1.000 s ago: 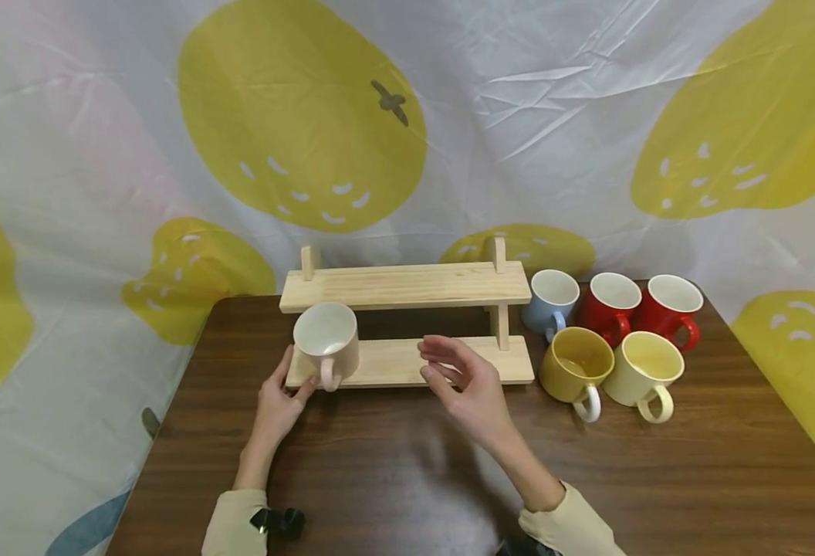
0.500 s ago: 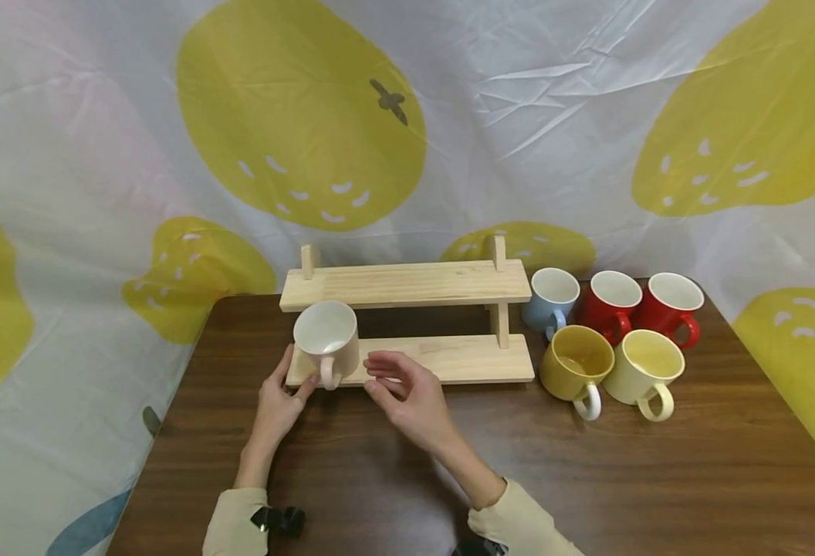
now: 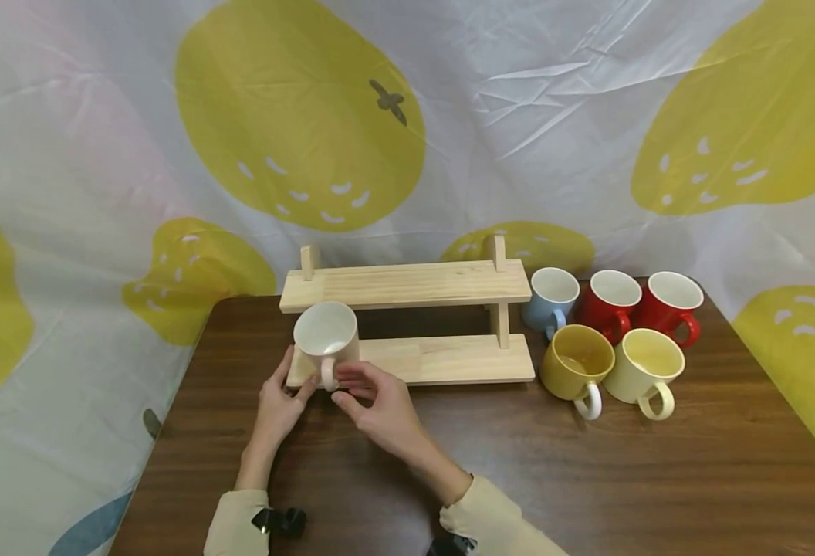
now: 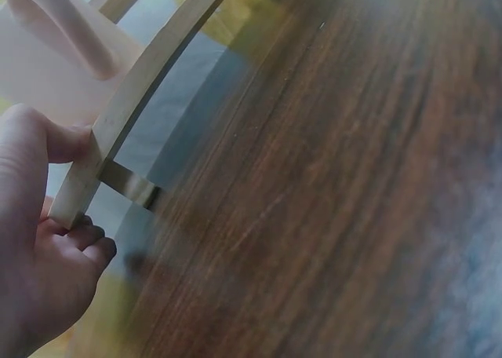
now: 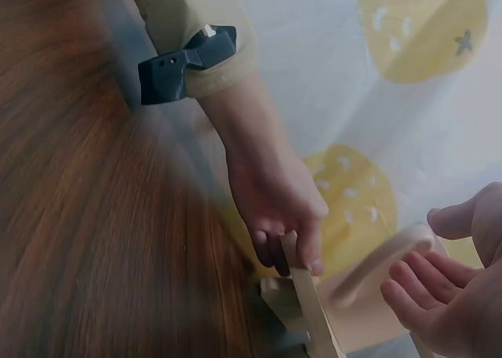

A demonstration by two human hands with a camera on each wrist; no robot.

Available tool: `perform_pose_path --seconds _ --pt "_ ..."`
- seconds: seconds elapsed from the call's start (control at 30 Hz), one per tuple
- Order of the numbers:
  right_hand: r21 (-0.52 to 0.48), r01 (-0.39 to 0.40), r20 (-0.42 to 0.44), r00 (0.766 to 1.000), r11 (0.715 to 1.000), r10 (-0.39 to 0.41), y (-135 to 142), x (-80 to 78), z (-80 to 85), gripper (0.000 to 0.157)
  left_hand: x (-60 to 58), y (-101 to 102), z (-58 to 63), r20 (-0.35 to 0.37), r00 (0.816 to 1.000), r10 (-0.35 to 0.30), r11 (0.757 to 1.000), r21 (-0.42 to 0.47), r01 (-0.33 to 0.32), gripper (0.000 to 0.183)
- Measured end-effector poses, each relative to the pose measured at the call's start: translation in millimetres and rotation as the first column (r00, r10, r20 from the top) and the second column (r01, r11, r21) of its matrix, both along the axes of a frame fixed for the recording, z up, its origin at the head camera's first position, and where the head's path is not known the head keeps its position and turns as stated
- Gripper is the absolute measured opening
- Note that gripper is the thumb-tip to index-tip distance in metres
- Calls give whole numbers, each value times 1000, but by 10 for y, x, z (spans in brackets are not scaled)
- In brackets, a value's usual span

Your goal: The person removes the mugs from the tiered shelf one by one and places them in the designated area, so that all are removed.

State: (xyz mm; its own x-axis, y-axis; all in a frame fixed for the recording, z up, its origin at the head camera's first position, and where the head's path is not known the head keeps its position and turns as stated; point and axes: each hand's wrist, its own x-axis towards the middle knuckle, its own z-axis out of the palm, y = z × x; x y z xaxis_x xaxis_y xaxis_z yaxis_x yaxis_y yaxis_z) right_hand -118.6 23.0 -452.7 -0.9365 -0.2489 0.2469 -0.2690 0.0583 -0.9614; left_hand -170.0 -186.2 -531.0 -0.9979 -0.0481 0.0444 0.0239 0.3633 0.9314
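Observation:
A pale pink mug with a white inside stands at the left end of the lower board of a two-tier wooden shelf, its handle facing the person. My left hand grips the board's left front corner; in the left wrist view the thumb lies on top, close beside the mug, with fingers curled underneath. Close to the handle's right side is my right hand. Its thumb and bent fingers stay apart in the right wrist view, with the mug's handle near them.
Right of the shelf stand several mugs on the brown table: a light blue mug, two red mugs, a mustard mug and a pale yellow mug. The upper board overhangs behind the pink mug. A patterned cloth hangs behind.
My right hand has moved left along the front of the shelf, up to the pink mug's handle. The left hand, shelf and mugs have stayed in place.

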Motion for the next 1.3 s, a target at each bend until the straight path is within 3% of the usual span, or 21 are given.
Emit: perform_pose_path --seconds 0.57,0.93,1.1,1.3 --pt "55 11 -3 1000 998 -11 -177 -67 -73 27 -3 2 10 9 1000 -9 999 47 9 78" --pt "79 72 9 997 994 -73 -150 -82 -69 21 9 20 4 -32 999 0 1000 7 0 76" --pt "123 148 -78 987 981 -139 -121 -78 -69 13 6 22 3 -33 999 0 1000 10 1 76" --pt "169 256 -208 953 952 -219 -73 -42 -52 13 2 16 3 -16 1000 -13 999 45 13 78"
